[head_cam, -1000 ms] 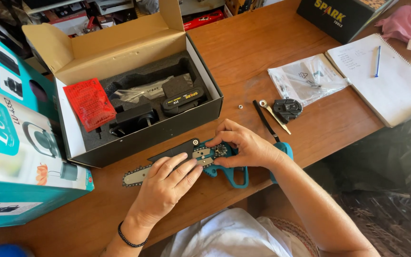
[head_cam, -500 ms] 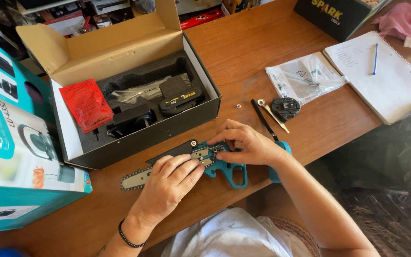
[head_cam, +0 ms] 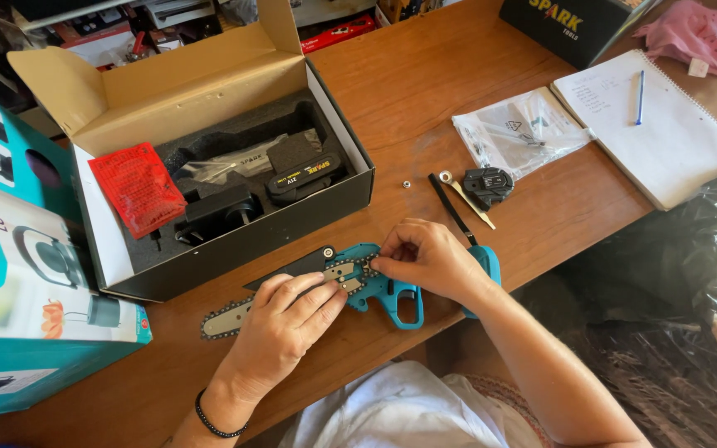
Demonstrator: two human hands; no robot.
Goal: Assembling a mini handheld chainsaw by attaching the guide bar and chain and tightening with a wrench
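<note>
- Closest to me, my left hand (head_cam: 280,328) lies flat, fingers spread and pressing down on the guide bar of the small teal chainsaw (head_cam: 358,282), which rests on the wooden table (head_cam: 408,99) near its front edge. If that palm slides, I judge the fingers could rake across the chain (head_cam: 213,322) teeth.
- My right hand (head_cam: 429,257) is curled, fingertips pinching at the chain by the sprocket end. A slip there could pop the chain off its seat or nick a fingertip.
- The saw's handle overhangs the table edge; a hard push might tip it into my lap.
- Farther out, a small nut (head_cam: 407,184) sits loose on the wood, near a flat wrench (head_cam: 466,197) and black cover (head_cam: 488,184). A stray elbow could send the nut rolling off.
- Beyond, the open cardboard box (head_cam: 209,99) crowds my left side.
</note>
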